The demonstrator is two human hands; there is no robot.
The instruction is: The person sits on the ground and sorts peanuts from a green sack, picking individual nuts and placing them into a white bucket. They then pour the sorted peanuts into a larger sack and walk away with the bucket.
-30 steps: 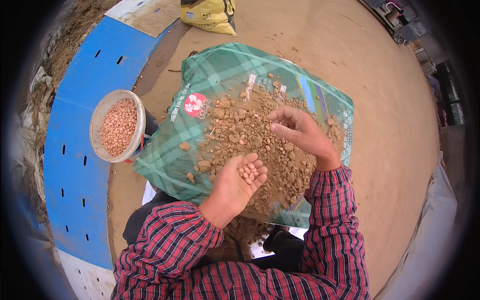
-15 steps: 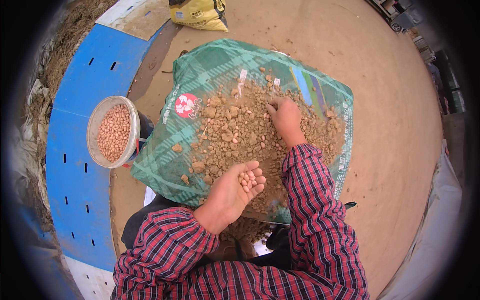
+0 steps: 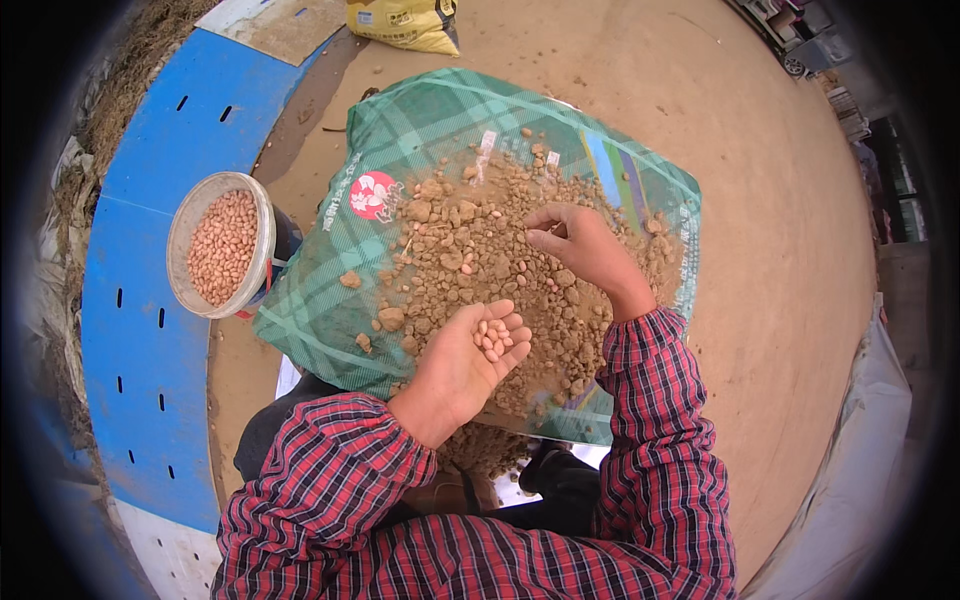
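Note:
My left hand (image 3: pixel 455 372) is cupped palm up over the near part of the heap. In its palm lies a small handful of pink shelled peanuts (image 3: pixel 491 338). Over the heap's right side, my right hand (image 3: pixel 590 250) points left, thumb and forefinger a little apart, with nothing visible between them. Below both hands, a heap of brown soil clods (image 3: pixel 480 235) with scattered peanuts spreads across a green plaid woven sack (image 3: pixel 310 325). At the left stands a bucket (image 3: pixel 260 285) with a white rim, holding many peanut kernels (image 3: pixel 222 250).
A blue slotted panel (image 3: pixel 140 260) curves along the left side, behind the bucket. Beyond the green sack, a yellow bag (image 3: pixel 425 28) stands on the brown floor (image 3: pixel 770 300). Grey sheeting (image 3: pixel 850 440) lies along the right edge, and a wheeled vehicle (image 3: pixel 795 45) shows far right.
My right hand has lifted off the clods and shifted slightly right and nearer, its thumb and forefinger now apart. My left hand stays cupped around the peanuts, slightly higher in the picture.

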